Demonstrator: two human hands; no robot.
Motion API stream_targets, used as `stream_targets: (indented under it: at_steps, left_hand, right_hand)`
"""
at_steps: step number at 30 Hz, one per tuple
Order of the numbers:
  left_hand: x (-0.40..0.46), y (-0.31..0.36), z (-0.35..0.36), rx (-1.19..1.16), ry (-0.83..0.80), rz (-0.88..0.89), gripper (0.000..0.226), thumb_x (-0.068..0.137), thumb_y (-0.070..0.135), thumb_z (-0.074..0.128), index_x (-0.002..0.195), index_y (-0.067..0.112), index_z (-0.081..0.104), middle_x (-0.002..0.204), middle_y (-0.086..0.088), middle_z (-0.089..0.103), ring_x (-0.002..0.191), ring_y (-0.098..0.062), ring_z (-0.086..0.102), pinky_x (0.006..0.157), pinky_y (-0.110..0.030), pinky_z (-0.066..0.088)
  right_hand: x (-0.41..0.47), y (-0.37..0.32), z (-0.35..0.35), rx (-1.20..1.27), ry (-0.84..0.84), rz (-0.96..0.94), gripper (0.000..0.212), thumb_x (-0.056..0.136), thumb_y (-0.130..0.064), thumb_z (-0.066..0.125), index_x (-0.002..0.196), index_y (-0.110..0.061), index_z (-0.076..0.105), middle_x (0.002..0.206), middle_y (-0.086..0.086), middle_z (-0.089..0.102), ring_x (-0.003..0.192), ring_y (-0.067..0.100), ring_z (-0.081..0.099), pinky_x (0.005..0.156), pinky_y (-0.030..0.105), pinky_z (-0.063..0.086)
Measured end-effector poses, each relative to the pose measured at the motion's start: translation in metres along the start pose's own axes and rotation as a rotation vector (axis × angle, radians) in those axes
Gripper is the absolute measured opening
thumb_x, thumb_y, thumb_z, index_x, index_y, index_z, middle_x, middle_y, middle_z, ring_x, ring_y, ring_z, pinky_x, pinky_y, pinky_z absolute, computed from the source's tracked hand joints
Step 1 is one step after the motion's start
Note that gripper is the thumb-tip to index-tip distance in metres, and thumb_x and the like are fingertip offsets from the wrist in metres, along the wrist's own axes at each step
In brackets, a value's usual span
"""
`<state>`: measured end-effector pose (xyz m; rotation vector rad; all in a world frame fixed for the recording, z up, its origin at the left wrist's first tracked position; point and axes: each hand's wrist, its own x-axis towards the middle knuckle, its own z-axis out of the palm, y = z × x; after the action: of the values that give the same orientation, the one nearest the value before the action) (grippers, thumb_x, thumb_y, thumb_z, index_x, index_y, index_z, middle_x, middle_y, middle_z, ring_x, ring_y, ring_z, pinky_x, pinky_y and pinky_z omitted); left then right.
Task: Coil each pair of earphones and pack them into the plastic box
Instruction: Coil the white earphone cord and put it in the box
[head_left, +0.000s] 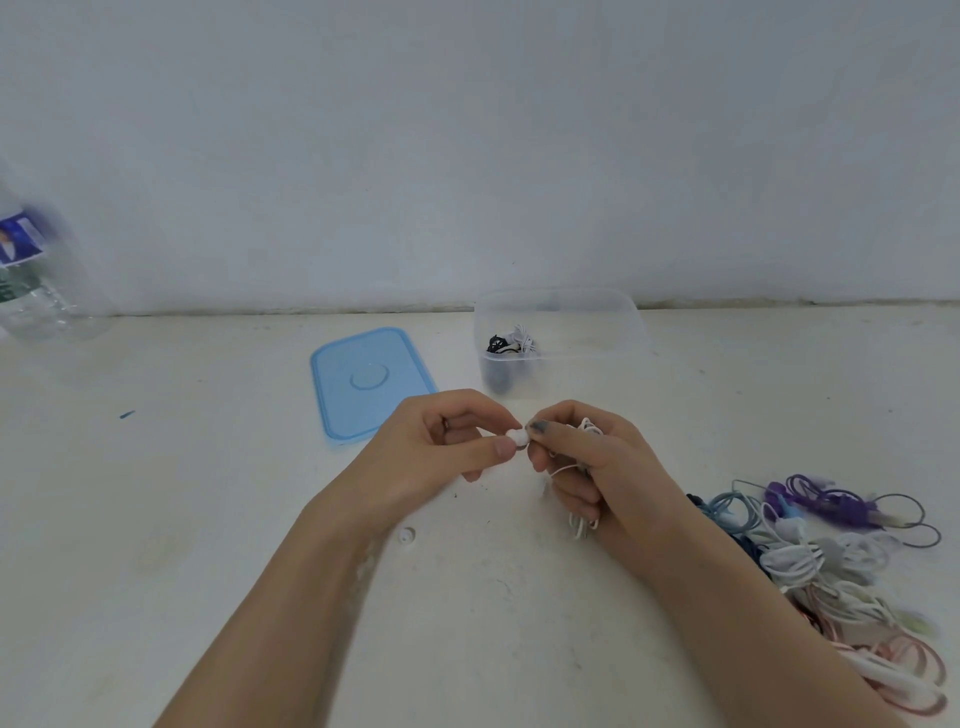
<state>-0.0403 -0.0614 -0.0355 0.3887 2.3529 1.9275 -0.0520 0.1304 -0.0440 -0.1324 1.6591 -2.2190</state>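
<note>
Above the middle of the table, my left hand pinches a white earbud between thumb and forefinger. My right hand grips the rest of the white earphones, whose cable loops hang below its curled fingers. The two hands meet at the earbud. Behind them stands the clear plastic box, open, with a black coil and a white coil lying in its left end.
The box's blue lid lies flat to the left of the box. A pile of tangled earphones in white, blue, purple and pink covers the table at the right. A clear water bottle stands far left. A small white eartip lies near my left wrist.
</note>
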Motion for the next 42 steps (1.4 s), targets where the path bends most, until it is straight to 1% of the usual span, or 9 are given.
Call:
stream_targets:
  at_steps: [3, 7, 17, 21, 26, 32, 35, 37, 42]
  left_hand:
    - [0.000, 0.001, 0.001, -0.041, -0.035, -0.013, 0.031, 0.076, 0.029, 0.075, 0.095, 0.006, 0.071, 0.069, 0.006, 0.066, 0.060, -0.015, 0.050, 0.061, -0.021, 0.045]
    - [0.001, -0.001, 0.001, -0.040, -0.055, -0.036, 0.019, 0.089, 0.015, 0.076, 0.100, 0.002, 0.068, 0.068, 0.010, 0.065, 0.059, -0.014, 0.051, 0.059, -0.022, 0.044]
    - [0.003, -0.001, 0.003, -0.156, -0.087, -0.050, 0.036, 0.078, 0.031, 0.077, 0.094, 0.000, 0.066, 0.071, 0.003, 0.064, 0.060, -0.017, 0.051, 0.058, -0.023, 0.045]
    - [0.002, -0.001, 0.003, -0.037, -0.038, -0.034, 0.017, 0.090, 0.019, 0.073, 0.097, 0.004, 0.069, 0.071, 0.005, 0.065, 0.062, -0.020, 0.053, 0.060, -0.025, 0.045]
    - [0.005, -0.002, 0.007, 0.014, -0.001, -0.077, 0.016, 0.093, 0.022, 0.068, 0.099, 0.007, 0.068, 0.072, 0.003, 0.065, 0.064, -0.021, 0.055, 0.057, -0.027, 0.046]
    - [0.005, -0.012, 0.012, 0.283, 0.015, -0.104, 0.006, 0.099, 0.019, 0.063, 0.096, 0.017, 0.068, 0.068, 0.015, 0.066, 0.053, -0.009, 0.053, 0.055, -0.018, 0.043]
    - [0.008, -0.016, 0.010, 0.356, 0.070, -0.130, 0.011, 0.099, 0.015, 0.058, 0.094, 0.020, 0.066, 0.060, 0.013, 0.061, 0.049, -0.007, 0.051, 0.052, -0.014, 0.040]
    - [0.009, -0.017, 0.009, 0.353, 0.079, -0.144, 0.012, 0.099, 0.015, 0.058, 0.093, 0.022, 0.066, 0.062, 0.008, 0.062, 0.052, -0.008, 0.053, 0.053, -0.016, 0.042]
    - [0.013, -0.020, 0.011, 0.303, 0.101, -0.178, 0.016, 0.101, 0.015, 0.052, 0.096, 0.022, 0.065, 0.066, 0.007, 0.065, 0.054, -0.010, 0.056, 0.054, -0.020, 0.047]
  right_hand:
    - [0.000, -0.001, 0.000, 0.014, -0.007, 0.005, 0.015, 0.095, -0.004, 0.058, 0.080, -0.005, 0.060, 0.062, 0.006, 0.060, 0.036, 0.008, 0.026, 0.032, 0.018, 0.023]
    - [-0.001, -0.002, 0.000, 0.017, -0.009, -0.003, 0.016, 0.095, -0.004, 0.058, 0.079, -0.005, 0.060, 0.063, 0.007, 0.061, 0.036, 0.008, 0.025, 0.032, 0.018, 0.023]
    - [-0.002, -0.002, 0.001, 0.025, -0.021, 0.007, 0.020, 0.095, -0.005, 0.057, 0.076, -0.007, 0.063, 0.065, 0.007, 0.061, 0.037, 0.009, 0.025, 0.034, 0.020, 0.021]
    - [0.000, -0.002, 0.002, 0.025, 0.005, 0.004, 0.019, 0.096, -0.004, 0.056, 0.078, -0.007, 0.061, 0.065, 0.008, 0.060, 0.037, 0.009, 0.024, 0.033, 0.019, 0.023]
    - [0.003, 0.001, 0.003, -0.032, 0.089, -0.025, 0.015, 0.096, -0.004, 0.057, 0.082, -0.005, 0.061, 0.065, 0.008, 0.059, 0.038, 0.011, 0.026, 0.034, 0.019, 0.025]
    - [0.005, 0.005, 0.004, -0.440, 0.180, -0.024, 0.008, 0.086, -0.007, 0.063, 0.081, -0.012, 0.066, 0.064, 0.010, 0.061, 0.044, 0.022, 0.050, 0.040, 0.027, 0.038]
    - [0.000, -0.003, 0.005, -0.736, 0.176, -0.030, 0.005, 0.087, -0.019, 0.065, 0.083, -0.022, 0.067, 0.065, -0.005, 0.062, 0.046, 0.004, 0.055, 0.041, 0.022, 0.043]
    - [-0.006, -0.008, 0.006, -0.894, 0.148, -0.032, 0.008, 0.087, -0.031, 0.067, 0.091, -0.023, 0.065, 0.079, -0.008, 0.063, 0.062, 0.000, 0.057, 0.047, 0.014, 0.043]
    - [-0.013, -0.008, 0.019, -1.253, 0.034, 0.008, 0.034, 0.088, -0.041, 0.063, 0.120, -0.033, 0.053, 0.101, -0.006, 0.052, 0.101, 0.015, 0.051, 0.074, 0.028, 0.037]
